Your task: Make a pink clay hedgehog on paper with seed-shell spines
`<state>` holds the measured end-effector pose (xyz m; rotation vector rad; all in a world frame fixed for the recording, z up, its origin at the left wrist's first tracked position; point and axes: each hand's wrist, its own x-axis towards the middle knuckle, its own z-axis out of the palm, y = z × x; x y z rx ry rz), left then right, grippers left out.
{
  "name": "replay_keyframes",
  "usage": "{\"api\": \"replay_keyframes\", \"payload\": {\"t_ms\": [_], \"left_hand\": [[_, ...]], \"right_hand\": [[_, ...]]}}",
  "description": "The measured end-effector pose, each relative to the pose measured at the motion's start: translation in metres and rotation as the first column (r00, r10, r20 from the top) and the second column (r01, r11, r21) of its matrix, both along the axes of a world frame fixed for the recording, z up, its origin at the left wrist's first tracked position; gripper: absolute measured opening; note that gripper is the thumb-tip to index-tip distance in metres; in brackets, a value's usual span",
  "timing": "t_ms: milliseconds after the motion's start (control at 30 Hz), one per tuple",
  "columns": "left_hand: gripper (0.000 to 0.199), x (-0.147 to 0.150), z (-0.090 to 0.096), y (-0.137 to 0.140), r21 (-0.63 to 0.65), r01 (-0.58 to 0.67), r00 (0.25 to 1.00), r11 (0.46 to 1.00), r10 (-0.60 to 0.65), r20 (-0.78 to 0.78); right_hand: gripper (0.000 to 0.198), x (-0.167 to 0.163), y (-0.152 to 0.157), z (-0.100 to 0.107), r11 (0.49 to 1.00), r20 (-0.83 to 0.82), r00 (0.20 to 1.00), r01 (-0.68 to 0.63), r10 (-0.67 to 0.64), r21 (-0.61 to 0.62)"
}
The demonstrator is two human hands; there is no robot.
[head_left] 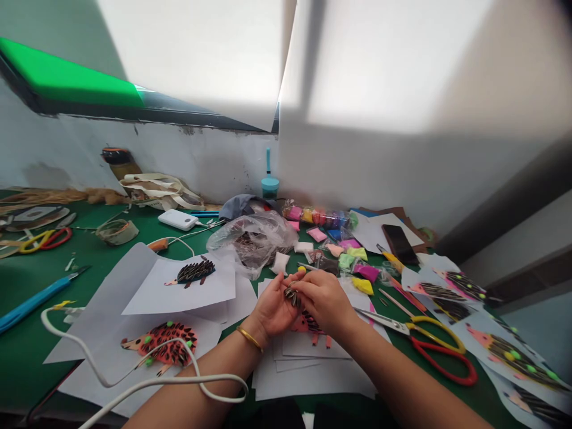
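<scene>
My left hand (272,313) is turned palm up and cupped around a small heap of striped sunflower seeds (292,297). Reaching into that palm, my right hand (328,301) has its thumb and fingers pinched together at the seeds. Below both hands lies a pink clay hedgehog (306,323) with dark seed spines, on a stack of white paper (313,369); my hands cover much of it. A yellow clay ball (301,270) shows just beyond my fingertips. Behind them is a clear plastic bag (254,238) with dark seeds inside.
Scissors (420,339) lie at right, near several hedgehog pictures (513,357) and a phone (399,243). Coloured clay packets (366,273) spread behind my hands. Leftward are more hedgehog pictures (165,345), a white cable (214,381), a blue utility knife (38,301) and a power bank (177,219).
</scene>
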<state>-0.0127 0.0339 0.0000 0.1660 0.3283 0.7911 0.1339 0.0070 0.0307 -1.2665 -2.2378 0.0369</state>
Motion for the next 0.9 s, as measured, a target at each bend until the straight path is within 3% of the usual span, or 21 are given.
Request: {"api": "replay_keyframes", "payload": {"t_ms": [267, 567, 733, 900], "left_hand": [[0.034, 0.003, -0.001, -0.003, -0.093, -0.002, 0.999, 0.996, -0.002, -0.051], [0.037, 0.001, 0.003, -0.003, -0.025, 0.039, 0.999, 0.999, -0.039, 0.007], [0.042, 0.000, 0.003, 0.000, -0.024, -0.018, 0.999, 1.000, 0.017, -0.037], [0.038, -0.001, 0.001, 0.007, -0.071, -0.158, 0.981, 0.985, 0.149, -0.123]], "right_hand": [[0.011, -0.013, 0.008, 0.001, 0.999, 0.089, 0.996, 0.012, -0.008, -0.043], [0.024, 0.019, -0.002, 0.002, 0.997, -0.246, 0.968, 0.035, -0.051, -0.068], [0.015, 0.049, -0.021, -0.022, 0.962, -0.327, 0.913, 0.184, -0.243, -0.202], [0.016, 0.065, -0.046, -0.049, 0.946, -0.340, 0.917, 0.099, -0.207, -0.308]]}}
